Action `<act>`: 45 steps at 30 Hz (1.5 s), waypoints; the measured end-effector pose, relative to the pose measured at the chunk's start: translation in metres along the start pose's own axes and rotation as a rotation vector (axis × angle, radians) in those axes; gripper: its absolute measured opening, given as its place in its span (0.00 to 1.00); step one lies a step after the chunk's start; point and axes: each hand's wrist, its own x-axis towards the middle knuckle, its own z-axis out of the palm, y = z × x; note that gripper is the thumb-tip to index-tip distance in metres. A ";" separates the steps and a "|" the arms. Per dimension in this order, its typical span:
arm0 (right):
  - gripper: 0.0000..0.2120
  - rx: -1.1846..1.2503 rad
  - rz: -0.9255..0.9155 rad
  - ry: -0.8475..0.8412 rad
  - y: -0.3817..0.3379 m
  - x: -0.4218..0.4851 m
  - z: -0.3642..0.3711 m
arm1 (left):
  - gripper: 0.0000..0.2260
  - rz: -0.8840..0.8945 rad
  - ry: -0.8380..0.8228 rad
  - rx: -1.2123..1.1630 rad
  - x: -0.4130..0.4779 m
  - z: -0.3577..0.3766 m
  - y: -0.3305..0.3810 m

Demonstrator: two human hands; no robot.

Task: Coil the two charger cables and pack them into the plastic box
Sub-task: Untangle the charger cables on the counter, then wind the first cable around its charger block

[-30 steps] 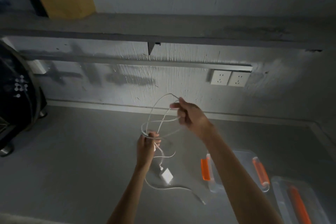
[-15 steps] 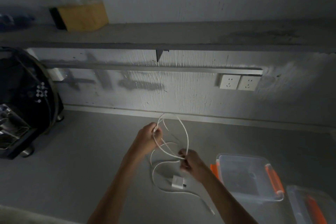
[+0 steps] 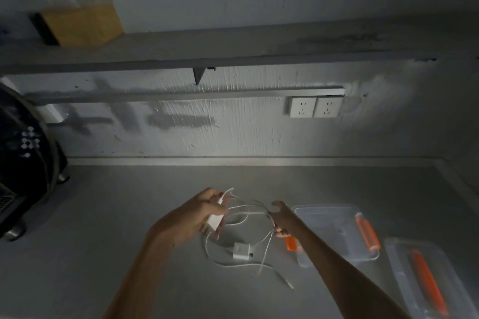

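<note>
My left hand [image 3: 199, 215] grips a white charger plug [image 3: 216, 216] and the gathered loops of a white cable [image 3: 248, 211]. To its right, my right hand [image 3: 283, 220] pinches the far side of the same loops, just above the counter. Under the hands a second white cable [image 3: 233, 264] lies loose on the grey counter with its square white adapter [image 3: 242, 250]; its free end trails to the right. A clear plastic box [image 3: 337, 233] with orange latches stands open right of my right hand.
A clear lid [image 3: 425, 285] with an orange handle lies at the far right. A black appliance [image 3: 23, 163] stands at the left edge. Two wall sockets [image 3: 315, 107] sit on the back wall, under a shelf holding a yellow box [image 3: 83, 21].
Both hands dropped toward the counter. My left hand now shows the plug in its grip, and my right hand moved right, pulling the loops wider and flatter. The view shifted down and left.
</note>
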 end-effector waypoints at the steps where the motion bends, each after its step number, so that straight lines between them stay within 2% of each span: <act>1: 0.23 0.170 0.036 -0.098 0.002 0.000 -0.009 | 0.05 0.038 -0.032 -0.089 -0.004 0.007 0.007; 3: 0.32 0.391 0.027 -0.202 0.004 -0.003 -0.032 | 0.09 0.142 -0.062 -0.260 -0.007 0.021 0.016; 4: 0.36 0.393 -0.023 -0.198 0.002 -0.007 -0.044 | 0.10 0.188 -0.063 -0.342 -0.007 0.029 0.021; 6: 0.40 0.176 -0.213 -0.093 -0.012 -0.018 -0.058 | 0.12 0.247 -0.069 -0.405 -0.005 0.045 0.029; 8: 0.40 0.071 -0.506 0.008 -0.035 -0.038 -0.064 | 0.14 0.264 -0.076 -0.357 -0.005 0.061 0.039; 9: 0.41 0.071 -0.672 0.007 -0.048 -0.051 -0.067 | 0.14 0.264 -0.091 -0.326 -0.005 0.069 0.044; 11: 0.38 0.054 -0.922 -0.107 -0.070 -0.079 -0.075 | 0.15 0.251 -0.126 -0.290 -0.005 0.084 0.053; 13: 0.28 0.022 -1.055 -0.206 -0.083 -0.103 -0.084 | 0.15 0.258 -0.121 -0.280 -0.007 0.098 0.064; 14: 0.23 0.055 -1.052 -0.254 -0.087 -0.113 -0.087 | 0.15 0.273 -0.092 -0.286 -0.007 0.103 0.069; 16: 0.15 0.240 -0.933 -0.371 -0.086 -0.132 -0.094 | 0.14 0.318 -0.022 -0.347 -0.010 0.113 0.077; 19: 0.14 0.473 -0.779 -0.528 -0.071 -0.135 -0.108 | 0.18 0.330 0.064 -0.406 -0.017 0.125 0.085; 20: 0.13 0.531 -0.762 -0.523 -0.071 -0.135 -0.111 | 0.20 0.319 0.096 -0.376 -0.019 0.127 0.085; 21: 0.12 0.543 -0.768 -0.438 -0.072 -0.131 -0.113 | 0.20 0.316 0.117 -0.352 -0.021 0.128 0.085; 24: 0.13 0.315 -0.881 -0.036 -0.081 -0.118 -0.114 | 0.15 0.298 0.100 -0.465 -0.024 0.138 0.082; 27: 0.12 -0.033 -0.981 0.158 -0.073 -0.110 -0.107 | 0.12 0.309 0.090 -0.512 -0.022 0.150 0.081; 29: 0.12 -0.166 -0.943 0.172 -0.061 -0.111 -0.099 | 0.11 0.340 0.210 -0.343 -0.009 0.151 0.082; 31: 0.13 -0.125 -0.867 0.102 -0.046 -0.117 -0.091 | 0.11 0.321 0.360 -0.234 0.013 0.146 0.080; 32: 0.14 -0.075 -0.834 0.061 -0.037 -0.121 -0.088 | 0.10 0.300 0.380 -0.269 0.024 0.143 0.077; 34: 0.12 -0.160 -0.800 0.075 -0.020 -0.123 -0.086 | 0.08 0.234 0.271 -0.543 0.040 0.139 0.066; 37: 0.13 -0.580 -0.826 0.220 -0.009 -0.120 -0.094 | 0.12 0.122 0.032 -0.988 0.053 0.138 0.052; 40: 0.16 -0.924 -0.798 0.303 -0.009 -0.114 -0.098 | 0.08 0.058 0.025 -0.973 0.068 0.141 0.049; 42: 0.14 -1.029 -0.792 0.293 -0.010 -0.110 -0.092 | 0.06 0.010 0.067 -0.908 0.077 0.147 0.050; 45: 0.12 -0.825 -0.754 0.301 -0.016 -0.118 -0.082 | 0.08 0.045 0.126 -0.804 0.086 0.149 0.050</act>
